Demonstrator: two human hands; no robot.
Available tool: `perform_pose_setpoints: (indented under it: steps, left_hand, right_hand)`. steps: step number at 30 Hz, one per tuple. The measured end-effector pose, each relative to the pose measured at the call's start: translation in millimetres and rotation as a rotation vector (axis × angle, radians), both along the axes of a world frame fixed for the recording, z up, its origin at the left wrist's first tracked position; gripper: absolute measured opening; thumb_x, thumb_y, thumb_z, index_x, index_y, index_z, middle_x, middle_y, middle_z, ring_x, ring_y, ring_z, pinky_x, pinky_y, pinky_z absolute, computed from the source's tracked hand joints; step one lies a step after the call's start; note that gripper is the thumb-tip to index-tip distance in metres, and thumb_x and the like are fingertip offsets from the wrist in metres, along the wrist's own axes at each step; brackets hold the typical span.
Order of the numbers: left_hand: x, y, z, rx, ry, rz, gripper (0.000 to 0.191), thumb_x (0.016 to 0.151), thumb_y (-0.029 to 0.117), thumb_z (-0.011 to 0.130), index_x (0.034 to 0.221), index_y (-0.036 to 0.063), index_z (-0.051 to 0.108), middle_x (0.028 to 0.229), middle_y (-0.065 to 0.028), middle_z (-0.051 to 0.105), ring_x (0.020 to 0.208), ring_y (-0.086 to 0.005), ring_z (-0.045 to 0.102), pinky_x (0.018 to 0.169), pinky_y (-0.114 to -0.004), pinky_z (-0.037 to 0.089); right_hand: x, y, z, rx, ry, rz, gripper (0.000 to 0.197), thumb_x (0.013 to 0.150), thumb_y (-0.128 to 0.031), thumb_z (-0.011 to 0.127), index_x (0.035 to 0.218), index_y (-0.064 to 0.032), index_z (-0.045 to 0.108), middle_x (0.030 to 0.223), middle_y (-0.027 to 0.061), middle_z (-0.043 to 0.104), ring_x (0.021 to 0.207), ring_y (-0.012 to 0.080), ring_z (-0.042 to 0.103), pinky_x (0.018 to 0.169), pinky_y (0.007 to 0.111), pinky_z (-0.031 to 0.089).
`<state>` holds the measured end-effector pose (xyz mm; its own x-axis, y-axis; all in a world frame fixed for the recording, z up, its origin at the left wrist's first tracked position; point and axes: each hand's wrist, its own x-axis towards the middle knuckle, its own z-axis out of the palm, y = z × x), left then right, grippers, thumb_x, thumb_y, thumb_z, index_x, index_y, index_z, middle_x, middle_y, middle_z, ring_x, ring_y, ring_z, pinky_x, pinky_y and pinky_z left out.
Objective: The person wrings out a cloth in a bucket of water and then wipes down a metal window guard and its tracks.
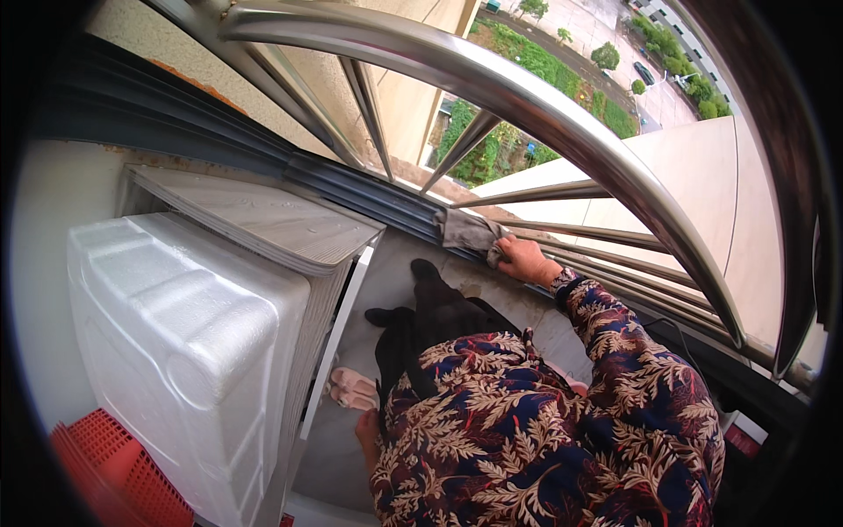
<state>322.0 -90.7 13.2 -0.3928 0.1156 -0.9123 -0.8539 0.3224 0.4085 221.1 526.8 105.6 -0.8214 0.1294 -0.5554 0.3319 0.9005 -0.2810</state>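
Note:
My right hand (523, 260) grips one end of a grey-brown cloth (471, 230). The cloth lies across the dark metal window track (369, 204), at the foot of the steel railing bars. On the other side of my body, my left hand (367, 429) hangs low, close to a pair of pink slippers (353, 388) on the grey tiled floor (388, 263). The patterned sleeve and clothing cover part of that hand, and its fingers cannot be made out clearly.
A curved stainless-steel railing (527, 99) arches over the track, with a drop to greenery and a road outside. At left, a white foam box (197, 329) stands against a wood-grain cabinet (276, 221). A red plastic basket (118, 461) sits at the lower left.

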Motion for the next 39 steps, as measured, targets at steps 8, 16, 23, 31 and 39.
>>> perform_pose_setpoints:
  steps: [8, 16, 23, 31, 39]
  left_hand:
    - [-62.9, 63.9, 79.2, -0.135, 0.246, -0.237, 0.032, 0.096, 0.025, 0.057, 0.110, -0.0030, 0.064, 0.096, -0.0086, 0.068, 0.080, -0.0150, 0.064, 0.065, -0.028, 0.050]
    - [-54.3, 59.4, 66.2, -0.115, 0.007, 0.109, 0.031, 0.096, 0.022, 0.056, 0.115, -0.0014, 0.062, 0.100, -0.0112, 0.069, 0.082, -0.0182, 0.066, 0.066, -0.029, 0.053]
    - [-22.5, 24.4, 43.7, -0.098, 0.181, -0.148, 0.031, 0.095, 0.021, 0.057, 0.113, -0.0049, 0.061, 0.101, -0.0139, 0.069, 0.086, -0.0207, 0.067, 0.071, -0.032, 0.054]
    - [-31.0, 48.4, 131.4, -0.193, 0.070, 0.022, 0.037, 0.093, 0.026, 0.057, 0.116, -0.0030, 0.060, 0.103, -0.0138, 0.068, 0.088, -0.0233, 0.068, 0.068, -0.035, 0.053]
    - [53.2, 11.4, 146.3, -0.204, 0.203, -0.084, 0.040, 0.093, 0.028, 0.059, 0.118, -0.0031, 0.057, 0.108, -0.0160, 0.067, 0.091, -0.0255, 0.068, 0.071, -0.036, 0.053]
  right_hand:
    - [-3.2, -15.0, -8.1, 0.050, 0.116, -0.163, 0.058, 0.075, -0.020, 0.073, 0.125, -0.0066, 0.046, 0.123, 0.0203, 0.044, 0.094, 0.0391, 0.062, 0.079, 0.048, 0.051]
    - [5.2, -33.6, -34.1, 0.155, 0.189, -0.004, 0.064, 0.076, -0.021, 0.073, 0.129, -0.0065, 0.041, 0.117, 0.0220, 0.048, 0.078, 0.0383, 0.065, 0.063, 0.047, 0.053]
    - [-74.0, -50.6, -29.3, 0.094, 0.081, -0.071, 0.031, 0.081, -0.012, 0.060, 0.108, -0.0002, 0.051, 0.106, 0.0228, 0.055, 0.085, 0.0412, 0.065, 0.073, 0.048, 0.054]
    - [-171.3, -90.2, -47.1, 0.146, 0.247, 0.006, 0.019, 0.085, -0.012, 0.052, 0.099, -0.0003, 0.055, 0.097, 0.0209, 0.060, 0.080, 0.0381, 0.067, 0.070, 0.047, 0.054]
    - [-255.8, -145.1, -44.4, 0.006, 0.334, 0.072, 0.028, 0.082, -0.015, 0.059, 0.106, -0.0013, 0.056, 0.098, 0.0200, 0.062, 0.082, 0.0356, 0.067, 0.070, 0.044, 0.054]
